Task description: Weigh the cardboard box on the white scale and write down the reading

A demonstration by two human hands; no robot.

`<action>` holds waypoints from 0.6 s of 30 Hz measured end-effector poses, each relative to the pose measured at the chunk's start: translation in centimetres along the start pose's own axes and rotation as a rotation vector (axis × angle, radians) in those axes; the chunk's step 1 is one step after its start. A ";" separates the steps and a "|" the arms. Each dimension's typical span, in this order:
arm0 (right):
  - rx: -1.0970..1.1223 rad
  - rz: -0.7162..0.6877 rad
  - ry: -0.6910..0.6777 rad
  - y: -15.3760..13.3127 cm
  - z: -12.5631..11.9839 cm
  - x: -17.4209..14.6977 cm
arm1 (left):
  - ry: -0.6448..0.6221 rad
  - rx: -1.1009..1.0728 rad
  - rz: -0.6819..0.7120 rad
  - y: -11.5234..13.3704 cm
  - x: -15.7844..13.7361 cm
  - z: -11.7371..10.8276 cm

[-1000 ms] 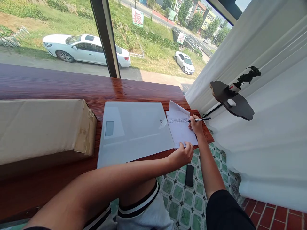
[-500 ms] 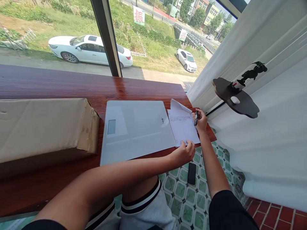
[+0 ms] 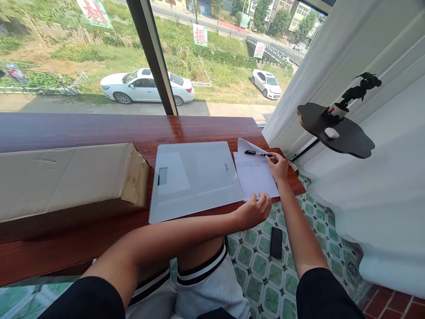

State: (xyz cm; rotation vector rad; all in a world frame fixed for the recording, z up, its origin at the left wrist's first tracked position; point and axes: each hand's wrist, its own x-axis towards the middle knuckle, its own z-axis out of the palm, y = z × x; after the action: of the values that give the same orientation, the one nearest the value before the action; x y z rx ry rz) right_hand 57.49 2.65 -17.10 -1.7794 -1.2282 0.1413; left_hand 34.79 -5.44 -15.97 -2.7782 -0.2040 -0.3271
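Observation:
An open notebook [image 3: 255, 177] lies at the table's right end, with rows of small handwriting near the top of its page and the upper sheet partly lifted. My right hand [image 3: 278, 166] pinches one end of a black pen [image 3: 254, 153], which lies nearly level across the top of the page and points left. At the notebook's near edge, my left hand [image 3: 254, 210] has its fingers curled on the paper's border; the thumb is hard to see. Left of the notebook, touching or very close to it, is a flat pale grey glass-topped scale [image 3: 195, 181] with a small display window.
A large cardboard box [image 3: 66, 181] occupies the left of the reddish wooden table [image 3: 212, 126]. A phone [image 3: 276, 243] lies on the green tiled floor. At right, a dark small shelf [image 3: 352, 139] holds a plant and a white object before white curtains [image 3: 392, 186].
The pen has swung from nearly upright to lying level across the page top, pointing left in my right hand. My left hand stays at the notebook's edge. The view has shifted slightly.

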 end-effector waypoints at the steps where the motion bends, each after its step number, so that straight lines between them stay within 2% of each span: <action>1: -0.016 0.000 -0.010 0.0 0.0 0.0 | -0.003 0.003 0.002 0.0 0.0 0.0; 5: -0.028 -0.015 -0.034 -0.2 0.1 -0.1 | -0.009 0.019 0.006 -0.1 0.0 0.0; 11: -0.010 0.014 0.027 -0.3 0.1 -0.1 | -0.022 0.010 -0.003 -0.2 -0.5 -0.3; 15: -0.032 0.031 0.010 -0.1 0.3 0.1 | 0.045 -0.048 0.032 0.4 -2.8 -1.5; 18: -0.041 0.029 0.033 0.1 0.3 0.2 | 0.072 -0.188 0.103 1.6 -5.7 -3.8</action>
State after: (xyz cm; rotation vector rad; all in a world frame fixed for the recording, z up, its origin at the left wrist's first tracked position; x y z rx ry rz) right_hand 57.47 2.99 -17.29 -1.8285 -1.1891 0.1037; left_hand 28.79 -8.85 -14.36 -2.9414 -0.0125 -0.4400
